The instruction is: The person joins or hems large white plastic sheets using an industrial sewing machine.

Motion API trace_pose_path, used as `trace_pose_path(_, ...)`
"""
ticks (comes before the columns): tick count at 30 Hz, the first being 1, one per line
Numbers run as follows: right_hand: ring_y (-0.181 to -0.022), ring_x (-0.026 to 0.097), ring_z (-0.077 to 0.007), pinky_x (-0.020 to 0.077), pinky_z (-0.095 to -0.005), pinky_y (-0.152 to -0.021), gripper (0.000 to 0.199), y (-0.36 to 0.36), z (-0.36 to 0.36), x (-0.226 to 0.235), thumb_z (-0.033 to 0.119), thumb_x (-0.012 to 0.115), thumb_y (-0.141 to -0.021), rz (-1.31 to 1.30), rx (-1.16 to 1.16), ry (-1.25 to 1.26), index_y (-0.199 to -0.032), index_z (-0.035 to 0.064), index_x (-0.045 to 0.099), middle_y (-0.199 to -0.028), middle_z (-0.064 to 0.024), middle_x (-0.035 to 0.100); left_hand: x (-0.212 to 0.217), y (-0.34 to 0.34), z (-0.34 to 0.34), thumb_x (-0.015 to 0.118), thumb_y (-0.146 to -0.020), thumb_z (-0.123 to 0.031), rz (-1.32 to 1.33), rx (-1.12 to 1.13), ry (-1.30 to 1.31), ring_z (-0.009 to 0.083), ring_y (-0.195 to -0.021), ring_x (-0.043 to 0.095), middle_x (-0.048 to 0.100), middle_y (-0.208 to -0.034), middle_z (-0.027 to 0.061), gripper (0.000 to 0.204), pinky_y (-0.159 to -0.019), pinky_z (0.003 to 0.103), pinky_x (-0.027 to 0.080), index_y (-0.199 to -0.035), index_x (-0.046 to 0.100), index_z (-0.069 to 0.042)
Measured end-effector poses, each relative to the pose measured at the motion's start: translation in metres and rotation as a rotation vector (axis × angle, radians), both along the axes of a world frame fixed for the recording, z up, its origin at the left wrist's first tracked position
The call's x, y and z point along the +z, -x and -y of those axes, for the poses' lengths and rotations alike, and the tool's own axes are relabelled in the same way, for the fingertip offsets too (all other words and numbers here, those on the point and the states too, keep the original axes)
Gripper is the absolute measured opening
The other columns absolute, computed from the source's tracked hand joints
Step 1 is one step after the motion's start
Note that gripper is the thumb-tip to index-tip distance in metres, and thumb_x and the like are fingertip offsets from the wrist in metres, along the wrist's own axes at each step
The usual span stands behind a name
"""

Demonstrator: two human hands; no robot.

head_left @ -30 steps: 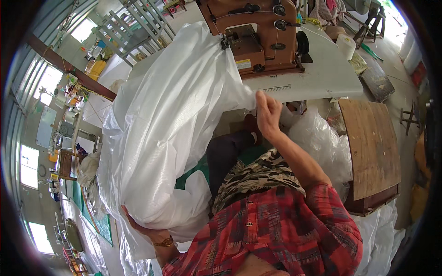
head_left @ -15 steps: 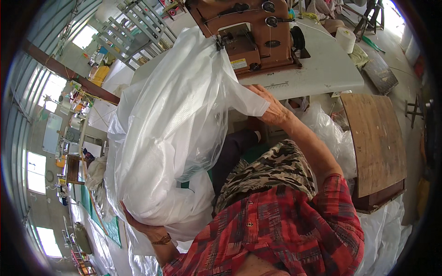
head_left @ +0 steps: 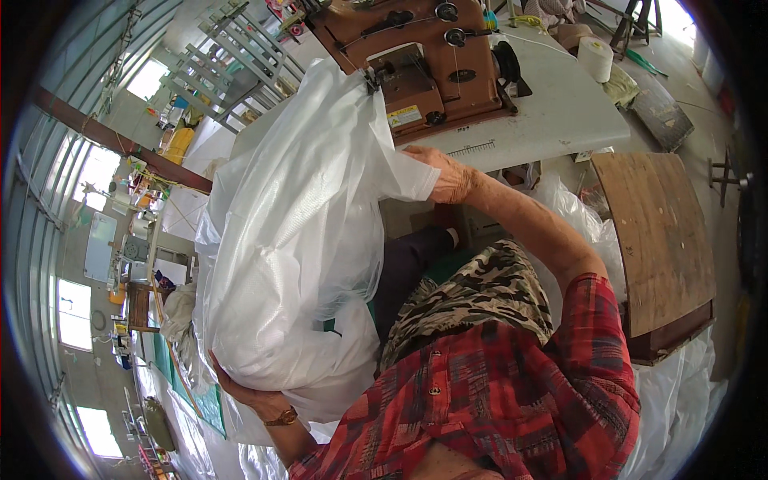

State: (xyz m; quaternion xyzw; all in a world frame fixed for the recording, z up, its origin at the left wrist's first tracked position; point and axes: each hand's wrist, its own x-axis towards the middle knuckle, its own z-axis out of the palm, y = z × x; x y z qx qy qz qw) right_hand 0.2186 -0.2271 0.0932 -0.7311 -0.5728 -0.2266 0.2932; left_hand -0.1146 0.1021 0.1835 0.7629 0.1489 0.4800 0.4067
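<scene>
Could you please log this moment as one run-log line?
left hand: against sheet, fingers partly hidden | right hand: gripping sheet's edge | sheet: white, bunched, stretching from sewing machine to left hand

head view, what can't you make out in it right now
In the head view:
- most of the left hand's fingers: behind white sheeting
- part of the right hand: behind the sheeting's edge
- brown sewing machine's top: cut off by the upper edge

One fisheye view looks steeply down from the wearer's head, close over the near plaid shirt (head_left: 480, 400), facing the far sewing machine (head_left: 428, 36).
</scene>
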Motion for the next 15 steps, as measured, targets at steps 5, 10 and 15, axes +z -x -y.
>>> trace_pose_path(5, -0.078, 0.067, -0.0259, 0.0527, -0.0372, -0.071, 0.024, 0.046, -0.003, 0.028, 0.019, 0.059, -0.093, -0.291, 0.023, -0.498, -0.097, -0.0045, 0.06, -0.086, -0.0091, 0.067, 0.006, -0.005, -0.002, 0.069, -0.079, -0.048, 0.071, 0.037, 0.21, 0.0338, -0.125, 0.051, 0.049, -0.138, 0.0232, 0.087, -0.108, 0.044, 0.039, -0.142, 0.039, 0.005)
trace_pose_path(10, -0.062, 0.061, -0.0164, 0.0451, -0.0278, -0.055, 0.022, 0.101, -0.012, -0.024, 0.018, 0.059, -0.096, -0.495, -0.524, -0.732, -0.082, 0.0017, 0.064, -0.066, -0.0059, 0.062, 0.008, -0.015, 0.005, 0.066, -0.079, -0.058, 0.102, 0.069, 0.231, 0.0331, -0.126, 0.05, 0.048, -0.138, 0.0238, 0.094, -0.109, 0.042, 0.038, -0.141, 0.039, 0.007)
trace_pose_path(15, -0.055, 0.058, -0.0116, 0.0519, -0.0273, -0.051, 0.051, 0.104, -0.011, -0.099, 0.035, 0.051, -0.1, -1.436, -0.352, -1.089, -0.067, -0.0019, 0.061, -0.062, -0.0066, 0.062, -0.002, -0.004, -0.001, 0.061, -0.078, -0.072, -0.066, 0.042, 0.32, 0.0328, -0.126, 0.05, 0.049, -0.137, 0.0236, 0.104, -0.11, 0.041, 0.037, -0.141, 0.039, 0.008)
